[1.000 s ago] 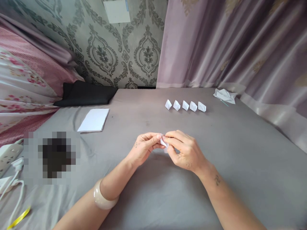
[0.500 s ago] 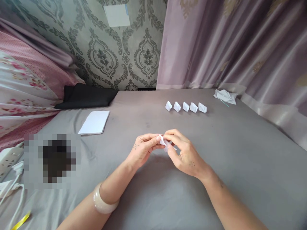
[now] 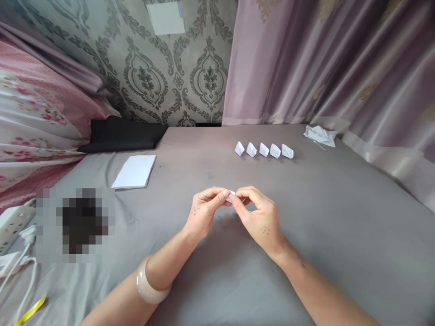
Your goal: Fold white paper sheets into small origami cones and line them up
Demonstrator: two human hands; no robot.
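A small folded white paper piece (image 3: 231, 196) is pinched between the fingertips of both hands, just above the grey bedsheet (image 3: 340, 217). My left hand (image 3: 204, 212) grips it from the left with thumb and forefinger. My right hand (image 3: 258, 215) grips it from the right; most of the paper is hidden by the fingers. A row of several small folded white paper shapes (image 3: 264, 150) stands farther back on the sheet, apart from both hands. A pale bangle (image 3: 149, 290) sits on my left wrist.
A stack of white paper sheets (image 3: 134, 171) lies at the left. Crumpled white paper scraps (image 3: 319, 135) lie at the back right by the pink curtain (image 3: 322, 63). A black cloth (image 3: 122, 133), a white power strip (image 3: 12, 222) with cables and a yellow ribbon (image 3: 30, 310) are at the left.
The right hand's fingers have curled in over the paper, so less of it shows now. Both hands stay at the same spot.
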